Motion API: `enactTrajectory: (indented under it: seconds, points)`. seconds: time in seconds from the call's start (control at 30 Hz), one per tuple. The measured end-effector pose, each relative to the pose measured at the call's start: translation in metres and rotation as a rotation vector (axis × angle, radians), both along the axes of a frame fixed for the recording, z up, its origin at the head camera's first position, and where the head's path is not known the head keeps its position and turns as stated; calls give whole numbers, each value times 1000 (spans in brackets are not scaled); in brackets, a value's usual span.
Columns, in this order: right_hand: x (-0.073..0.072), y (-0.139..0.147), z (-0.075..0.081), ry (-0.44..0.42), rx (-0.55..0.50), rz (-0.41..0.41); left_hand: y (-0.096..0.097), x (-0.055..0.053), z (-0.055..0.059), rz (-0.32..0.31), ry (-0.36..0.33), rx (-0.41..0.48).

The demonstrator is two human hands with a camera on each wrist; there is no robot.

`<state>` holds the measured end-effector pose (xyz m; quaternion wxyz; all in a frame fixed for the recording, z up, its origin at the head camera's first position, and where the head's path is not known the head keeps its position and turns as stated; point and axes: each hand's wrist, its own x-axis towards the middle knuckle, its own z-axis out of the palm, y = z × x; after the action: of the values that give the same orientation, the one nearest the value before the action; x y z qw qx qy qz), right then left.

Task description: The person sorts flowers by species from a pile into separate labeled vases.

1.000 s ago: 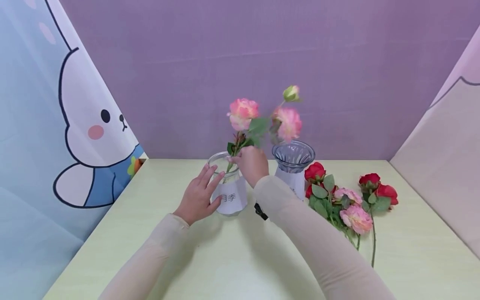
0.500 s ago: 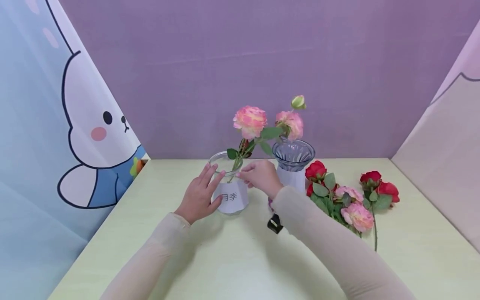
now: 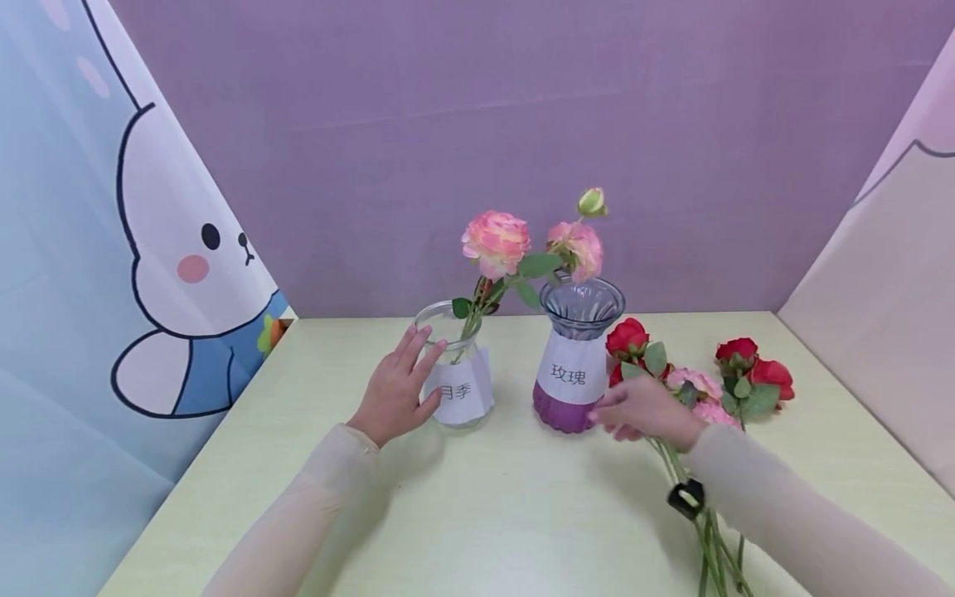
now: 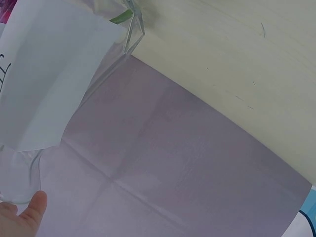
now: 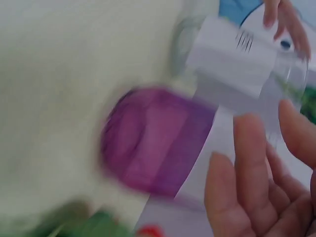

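Observation:
My left hand (image 3: 399, 390) rests its straight fingers at the rim and side of a clear glass vase (image 3: 461, 391) with a white paper label. In the left wrist view, a fingertip (image 4: 37, 200) lies by the glass rim. A flower stem with pink blooms (image 3: 496, 243) and a green bud (image 3: 592, 202) leans rightward out of that vase. My right hand (image 3: 649, 410) hovers over the loose stems, right of a purple-based vase (image 3: 564, 410). Its fingers (image 5: 249, 153) are loosely extended with nothing between them in the right wrist view.
Right of the purple vase lie red roses (image 3: 627, 338) and pink flowers (image 3: 694, 384), their stems (image 3: 709, 547) toward the table's front. More red roses (image 3: 772, 380) lie farther right. A purple backdrop (image 3: 477, 141) stands behind the table (image 3: 477, 514).
My right hand let go of the pink flower stem in the clear vase and moved right, to the loose flowers. The stem settled, leaning right. My left hand stayed at the vase.

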<state>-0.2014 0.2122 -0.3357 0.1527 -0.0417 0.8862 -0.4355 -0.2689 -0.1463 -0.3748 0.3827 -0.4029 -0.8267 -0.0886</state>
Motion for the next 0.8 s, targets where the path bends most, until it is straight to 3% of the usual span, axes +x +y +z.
enactTrajectory:
  seconds: [0.13, 0.27, 0.43, 0.6, 0.8]
  points:
    - [12, 44, -5, -60, 30, 64, 0, 2, 4, 4, -9, 10]
    - [22, 84, -11, -156, -18, 140, -1, 2, 5, 16, -22, 3]
    - [33, 121, -20, -267, -2, 65, -2, 2, 5, 23, -19, 5]
    - [43, 139, -35, -349, -1, 32, 2, 1, 4, 13, -22, 8]
    - [54, 133, -62, -364, -45, 4, 1, 4, -1, 15, -32, 14]
